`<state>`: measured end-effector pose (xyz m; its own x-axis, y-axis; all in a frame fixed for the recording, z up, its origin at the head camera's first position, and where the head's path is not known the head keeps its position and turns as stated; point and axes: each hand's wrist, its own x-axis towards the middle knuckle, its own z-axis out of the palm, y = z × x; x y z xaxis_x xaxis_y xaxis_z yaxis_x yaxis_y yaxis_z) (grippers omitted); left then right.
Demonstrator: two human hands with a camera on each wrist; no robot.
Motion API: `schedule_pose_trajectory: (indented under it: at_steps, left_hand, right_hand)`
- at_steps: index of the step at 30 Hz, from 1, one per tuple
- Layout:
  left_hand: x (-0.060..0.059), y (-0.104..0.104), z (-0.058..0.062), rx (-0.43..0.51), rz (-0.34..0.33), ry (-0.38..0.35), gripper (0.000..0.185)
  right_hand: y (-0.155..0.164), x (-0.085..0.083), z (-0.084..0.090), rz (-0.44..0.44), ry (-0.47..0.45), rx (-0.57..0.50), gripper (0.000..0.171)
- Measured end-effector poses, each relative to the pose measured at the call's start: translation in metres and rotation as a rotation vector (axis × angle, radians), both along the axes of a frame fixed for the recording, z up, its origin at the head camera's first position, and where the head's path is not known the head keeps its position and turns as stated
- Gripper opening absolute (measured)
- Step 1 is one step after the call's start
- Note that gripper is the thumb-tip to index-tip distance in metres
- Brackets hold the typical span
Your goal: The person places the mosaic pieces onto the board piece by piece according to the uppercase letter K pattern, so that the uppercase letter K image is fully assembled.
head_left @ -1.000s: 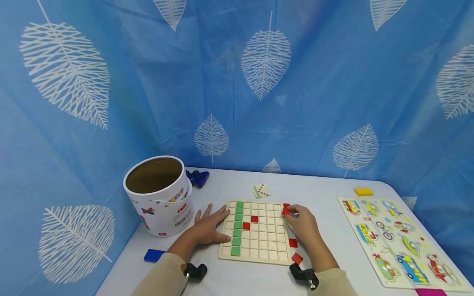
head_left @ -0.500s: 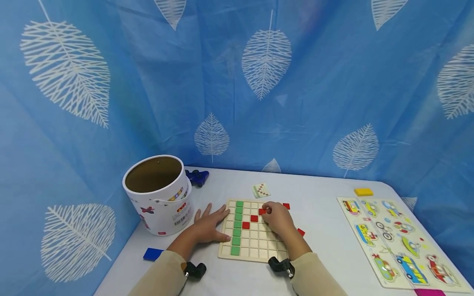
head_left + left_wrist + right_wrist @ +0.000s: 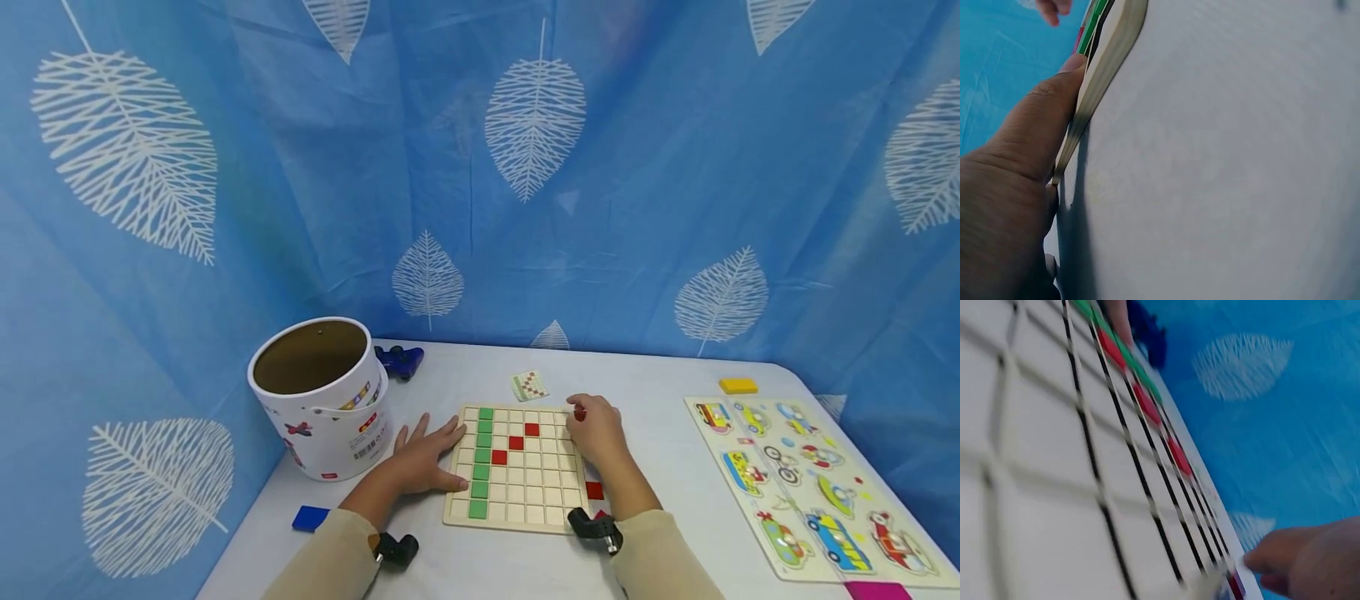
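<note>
A wooden grid board (image 3: 525,492) lies on the white table, with a column of green tiles (image 3: 480,458) at its left and three red tiles (image 3: 515,442) in a rising diagonal. My left hand (image 3: 426,457) rests flat on the table, its thumb (image 3: 1035,137) against the board's left edge (image 3: 1107,56). My right hand (image 3: 594,429) is at the board's far right corner, fingers curled on a red tile (image 3: 579,412). In the right wrist view the fingertips (image 3: 1272,557) reach a red tile (image 3: 1235,586) at the board's (image 3: 1047,462) rim.
A white open bucket (image 3: 318,392) stands at the left, with a dark blue toy (image 3: 401,360) behind it. A pattern card (image 3: 529,386) lies beyond the board. A loose red tile (image 3: 594,490), a blue block (image 3: 311,518), a yellow block (image 3: 737,386) and a vehicle puzzle (image 3: 810,483) are around.
My right hand carried a red tile left onto the board, left it as the third in the diagonal, then moved back right to the tile at the far corner. The left hand stayed put.
</note>
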<state>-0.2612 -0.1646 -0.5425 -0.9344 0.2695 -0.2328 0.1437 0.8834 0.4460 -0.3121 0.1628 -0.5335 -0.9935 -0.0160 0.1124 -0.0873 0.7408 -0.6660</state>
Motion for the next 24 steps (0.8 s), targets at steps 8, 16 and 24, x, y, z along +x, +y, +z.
schedule_pose_trajectory:
  at_steps: [8, 16, 24]
  left_hand:
    - [-0.001, -0.005, 0.0, -0.02, 0.006, 0.014, 0.108]
    - [-0.002, -0.003, 0.002, -0.007, -0.01, 0.015, 0.108]
    - [0.001, 0.0, -0.001, 0.001, -0.012, 0.007, 0.106]
  right_hand:
    - [0.024, -0.012, -0.009, 0.063, -0.105, 0.081, 0.051]
    - [0.025, -0.012, -0.009, 0.036, -0.012, 0.113, 0.037]
    - [0.016, -0.008, -0.004, -0.044, -0.085, -0.003, 0.037]
